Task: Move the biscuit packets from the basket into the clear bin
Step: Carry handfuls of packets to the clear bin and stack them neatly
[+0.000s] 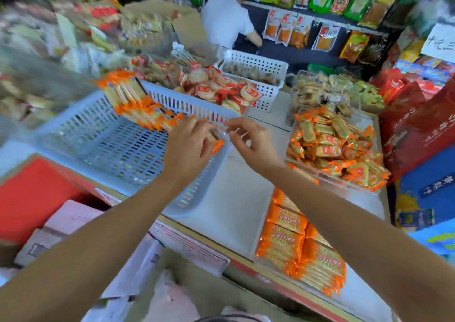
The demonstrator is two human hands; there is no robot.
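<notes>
Both your bare forearms reach forward over the worktop (268, 122), and the hands meet at the near right corner of the basket (110, 144). Your left hand (189, 147) is turned palm down, wrist slightly bent. Its fingers are curled round a few biscuit packets (138, 105), and an orange wrapper end pokes out under the fingertips. Your right hand (248, 142) hangs just beside it, with the fingers loosely curled. The thumb and forefinger are drawn close together at the shiny edge of the same packets. Motion blur hides whether they actually pinch it.

The rest of the packets stand on edge in a slanting orange row from the basket's far rim down to your left hand. The basket itself is pale, slatted and tilted. The clear bin (236, 206) sits below your right forearm, with orange packets already stacked flat along its right side. At the far shelves, a person in a white top (226, 19) leans away.
</notes>
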